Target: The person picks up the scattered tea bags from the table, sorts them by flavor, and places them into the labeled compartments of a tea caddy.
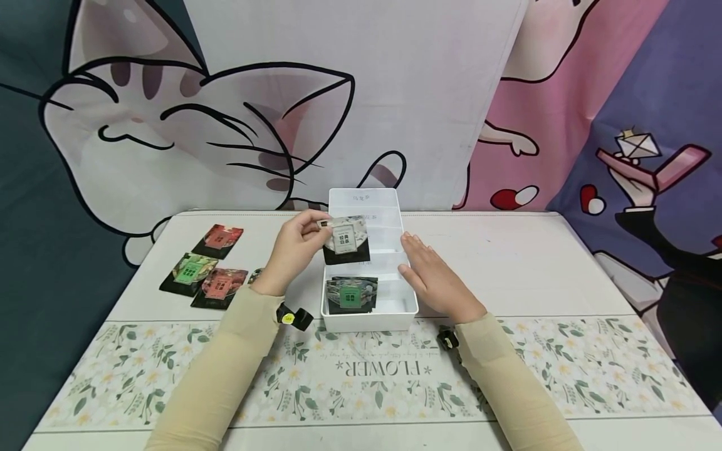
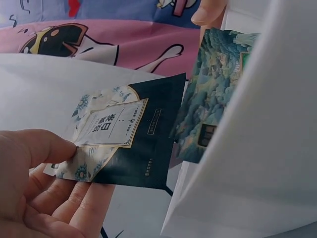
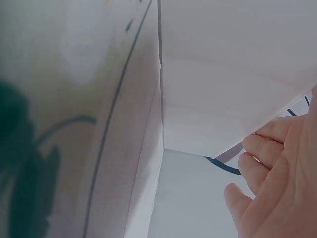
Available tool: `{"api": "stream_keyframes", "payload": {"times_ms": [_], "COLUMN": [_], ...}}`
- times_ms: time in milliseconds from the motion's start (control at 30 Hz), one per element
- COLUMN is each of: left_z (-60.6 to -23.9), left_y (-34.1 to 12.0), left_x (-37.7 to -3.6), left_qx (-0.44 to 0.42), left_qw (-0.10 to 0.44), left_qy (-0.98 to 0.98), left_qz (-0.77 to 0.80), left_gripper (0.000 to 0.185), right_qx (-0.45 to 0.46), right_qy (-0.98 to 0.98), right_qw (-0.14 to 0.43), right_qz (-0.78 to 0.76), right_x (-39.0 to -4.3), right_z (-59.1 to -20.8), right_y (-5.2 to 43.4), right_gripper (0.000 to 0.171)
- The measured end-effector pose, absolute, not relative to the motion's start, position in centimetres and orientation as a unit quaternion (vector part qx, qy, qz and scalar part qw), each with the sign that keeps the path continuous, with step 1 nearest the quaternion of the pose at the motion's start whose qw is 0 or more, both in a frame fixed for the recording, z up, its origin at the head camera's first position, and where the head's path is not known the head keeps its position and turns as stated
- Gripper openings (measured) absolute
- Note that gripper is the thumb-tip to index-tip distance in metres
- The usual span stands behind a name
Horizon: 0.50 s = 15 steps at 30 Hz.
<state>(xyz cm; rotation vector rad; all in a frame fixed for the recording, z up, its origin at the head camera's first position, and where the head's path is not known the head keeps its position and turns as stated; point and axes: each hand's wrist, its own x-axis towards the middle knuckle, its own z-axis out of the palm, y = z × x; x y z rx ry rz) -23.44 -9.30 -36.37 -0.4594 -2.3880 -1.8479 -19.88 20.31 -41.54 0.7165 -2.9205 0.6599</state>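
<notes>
My left hand (image 1: 294,254) pinches a tea sachet (image 1: 346,240) by one edge, thumb on its front. The sachet is black at one end, with pale flowers and a white label. It hangs above the middle of a white divided box (image 1: 369,323). Inside the box's nearest compartment, at the left, several green-labelled sachets (image 1: 351,297) stand leaning; one green sachet (image 2: 210,94) shows close up in the left wrist view. My right hand (image 1: 439,280) rests against the box's right side with its fingers extended. The compartments carry handwritten labels, partly covered by the held sachet.
Left of the box lie a red-labelled sachet (image 1: 219,240), a green-labelled sachet (image 1: 188,274) and another red-labelled sachet (image 1: 220,288). A further sachet (image 1: 256,275) is mostly hidden behind my left wrist. A flowered strip (image 1: 366,394) crosses the white table; a cartoon backdrop (image 1: 429,106) stands behind.
</notes>
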Motion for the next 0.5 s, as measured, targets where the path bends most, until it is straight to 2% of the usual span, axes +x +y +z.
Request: {"api": "stream_keyframes", "payload": {"times_ms": [500], "left_z": [-37.6], "left_y": [-8.9], "left_x": [-23.7], "left_qx": [-0.192], "left_qw": [0.025], "left_qy": [-0.800], "left_qz": [-0.568], "left_gripper": [0.018], "right_qx": [0.235], "right_qy": [-0.947], "right_qw": [0.034], "right_qz": [0.215], "right_x": [-19.9], "right_z": [-41.6], "right_y": [20.3], "right_gripper": [0.066]}}
